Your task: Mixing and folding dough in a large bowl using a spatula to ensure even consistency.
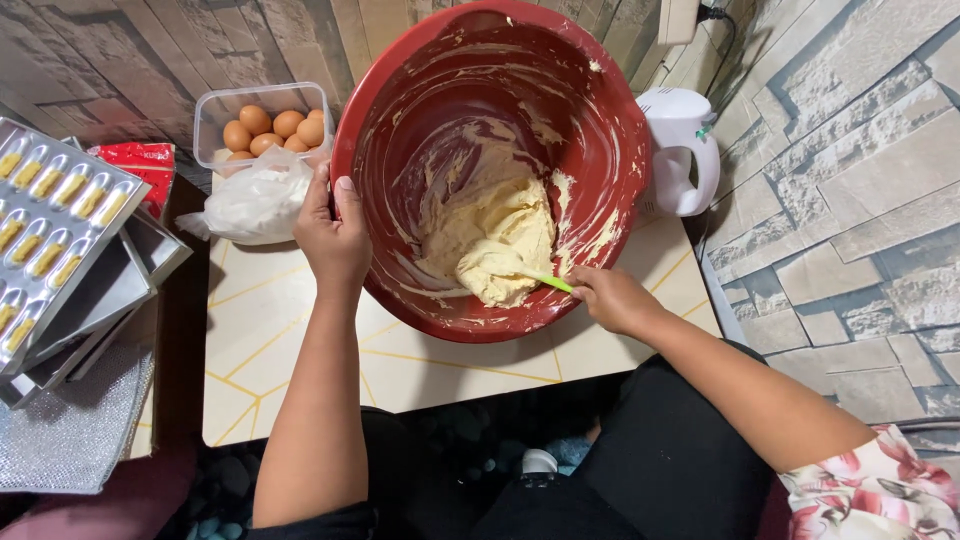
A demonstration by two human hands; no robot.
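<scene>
Dough [492, 232] sits at 10 o'clock from the right hand [612, 297], fingers closed around a green spatula [548, 280]. Left hand [333, 235] grips the tilted red bowl [600, 130] rim.

spatula [548, 279]: blade buried in dough | baking tray [60, 200]: cut by left edge | bowl [400, 90]: rim top cropped

Home kitchen: hand mixer [682, 150], eggs [272, 128], baking trays [60, 215], low table [300, 340].

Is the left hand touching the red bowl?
Touching. The head view shows the left hand gripping the red bowl's rim, thumb inside.
</scene>
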